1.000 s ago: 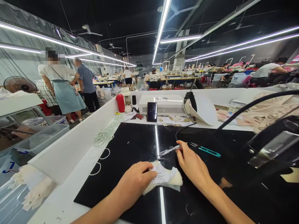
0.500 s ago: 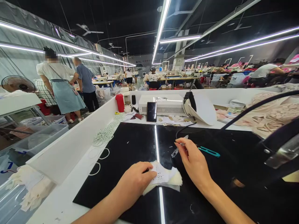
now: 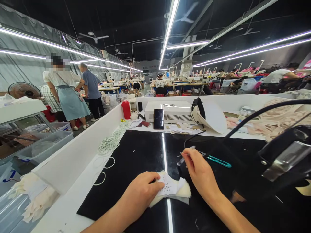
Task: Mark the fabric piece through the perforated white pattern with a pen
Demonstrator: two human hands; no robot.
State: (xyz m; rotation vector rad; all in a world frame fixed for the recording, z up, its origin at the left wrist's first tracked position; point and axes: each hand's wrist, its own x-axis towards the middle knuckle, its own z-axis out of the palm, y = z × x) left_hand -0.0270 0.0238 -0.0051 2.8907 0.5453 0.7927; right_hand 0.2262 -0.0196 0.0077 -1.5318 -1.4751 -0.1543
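Note:
My left hand point(image 3: 143, 191) rests at the near edge of the black mat, thumb and fingers closed on a small stack of cut fabric pieces point(image 3: 183, 191). On top of the stack lies a white paper piece point(image 3: 167, 185) with rows of dark marks. My right hand point(image 3: 200, 170) hovers to the right, fingertips pinched together; what is between them is too small to make out. Just behind those fingertips, a clear slender tool point(image 3: 180, 161) lies partly hidden. A teal-handled cutter point(image 3: 220, 161) lies on the mat beyond my right hand.
Cord loops point(image 3: 109, 142) lie along the left edge. A phone point(image 3: 158, 119) leans on a white vented box point(image 3: 172, 111), with a white visor point(image 3: 213, 116) beside it. A black lamp-like arm point(image 3: 284, 158) and cable crowd the right. Two people point(image 3: 65, 94) stand at far left.
The view has shifted slightly. My left hand stays on the fabric stack, and my right hand keeps its pinch almost in the same place.

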